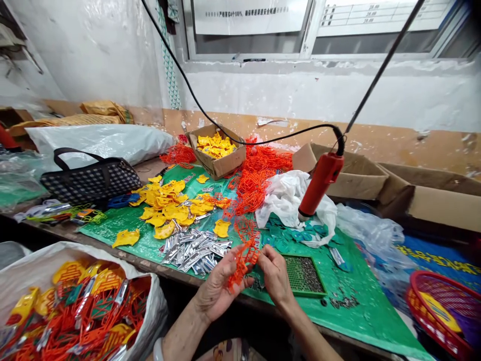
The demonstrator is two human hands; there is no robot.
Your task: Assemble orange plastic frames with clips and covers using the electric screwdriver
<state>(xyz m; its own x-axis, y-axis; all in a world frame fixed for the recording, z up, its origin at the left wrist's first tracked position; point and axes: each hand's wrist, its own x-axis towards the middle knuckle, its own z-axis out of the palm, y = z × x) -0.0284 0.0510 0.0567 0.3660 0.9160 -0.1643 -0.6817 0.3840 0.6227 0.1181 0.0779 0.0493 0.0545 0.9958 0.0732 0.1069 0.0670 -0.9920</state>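
Observation:
Near the front edge of the bench, my left hand (pixel 217 287) holds an orange openwork plastic piece (pixel 244 263). My right hand (pixel 275 275) pinches the right side of that piece, and its fingertips partly hide what is between them. Left of my hands lie shiny metal strips (pixel 195 250) in a loose heap, with yellow plastic pieces (pixel 169 203) piled behind them. Just right of my right hand sits a green tray (pixel 296 276) of small dark parts, probably screws. Beyond the hands, a tangle of orange openwork pieces (pixel 255 175) stretches toward the wall.
A red electric screwdriver (pixel 322 184) hangs over the bench on a cord. White plastic bags (pixel 283 193) and teal pieces (pixel 285 235) lie below it. A carton (pixel 225 165) holds yellow pieces. A full white sack (pixel 158 301) stands lower left; a red basket (pixel 417 301) is right.

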